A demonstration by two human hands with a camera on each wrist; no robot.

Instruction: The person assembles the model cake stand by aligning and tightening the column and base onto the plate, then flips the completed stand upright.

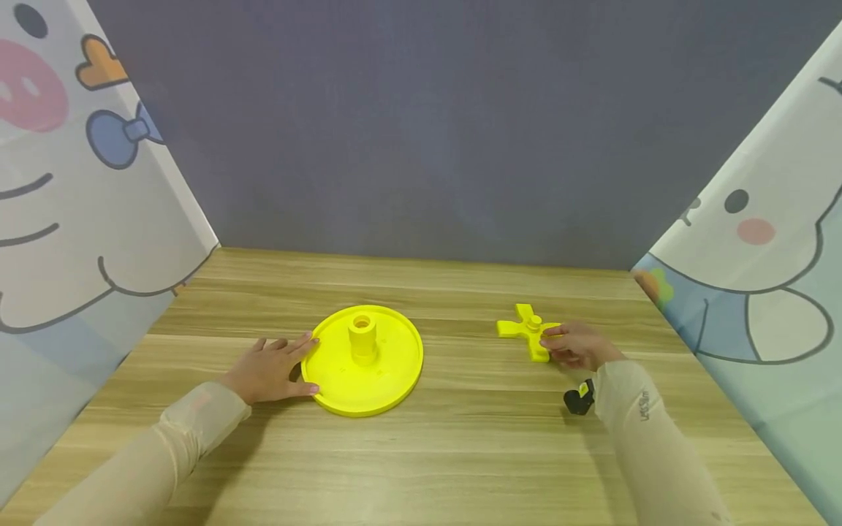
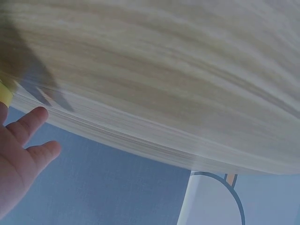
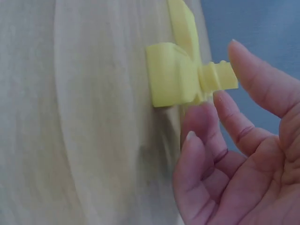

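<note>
A round yellow disc (image 1: pixel 397 372) with a raised rim lies on the table, a hollow upright post at its middle. My left hand (image 1: pixel 272 371) rests against the disc's left edge, thumb and fingertips on the rim and other fingers spread. To the right, a yellow cross-shaped piece (image 1: pixel 529 330) lies flat with a short peg pointing up. Beside its right arm is my right hand (image 1: pixel 579 346). In the right wrist view the thumb and forefinger stand around the peg (image 3: pixel 220 76) without a visible pinch; the other fingers bend loosely near one arm.
Behind the wooden table (image 1: pixel 460 460) stands a grey-blue panel (image 1: pixel 421 131). Printed cloth walls (image 1: pixel 85 204) flank both sides. A small black object (image 1: pixel 577 402) with a yellow spot shows at my right wrist.
</note>
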